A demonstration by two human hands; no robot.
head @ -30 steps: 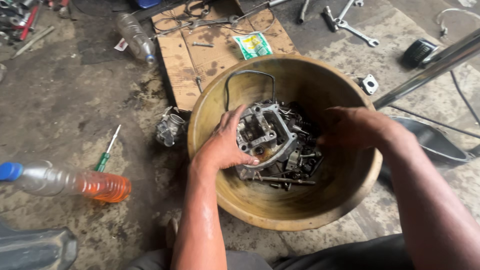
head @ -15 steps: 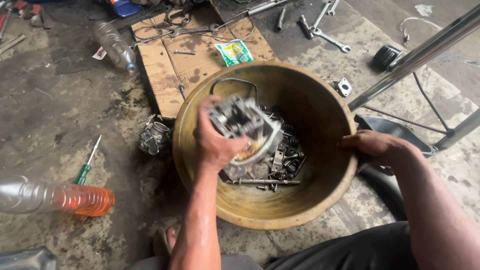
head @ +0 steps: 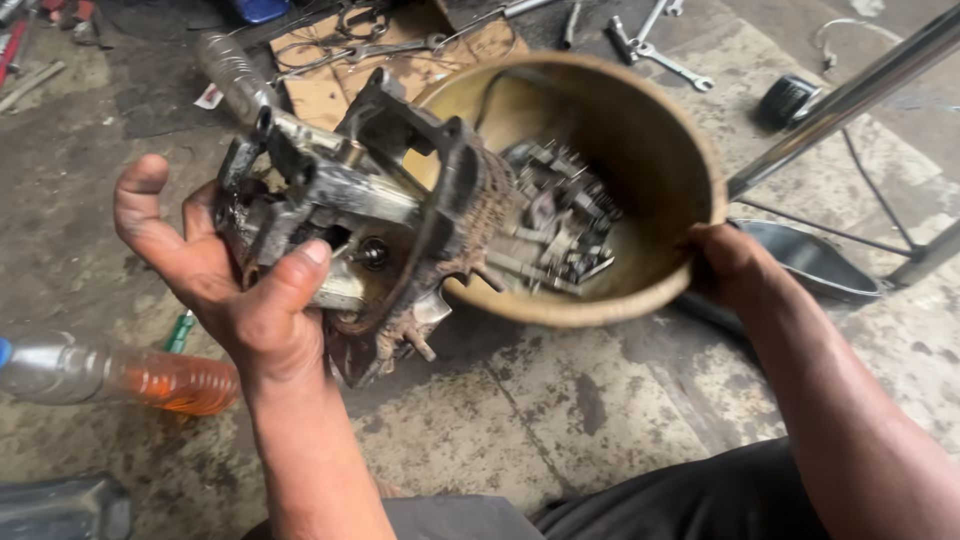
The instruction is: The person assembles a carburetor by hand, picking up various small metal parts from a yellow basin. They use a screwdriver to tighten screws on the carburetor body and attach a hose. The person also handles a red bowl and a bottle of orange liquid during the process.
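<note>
The left hand (head: 235,290) grips a grimy cast-metal engine part, seemingly a cylinder head (head: 370,215), lifted clear of the floor and held just beside the near rim of the basin; thumb across its front, fingers curled behind. The right hand (head: 730,265) clasps the far rim of the tan metal basin (head: 650,150), tipping it toward the camera; small oily engine parts (head: 560,230) lie heaped inside. 1 plastic bottle of orange liquid (head: 120,375) lies on the concrete at the left; spanners (head: 665,55) lie beyond. The step in hand looks like pulling the casting out for inspection; next, I judge, it needs a firm grip and turning the heavy piece without dropping it.
</note>
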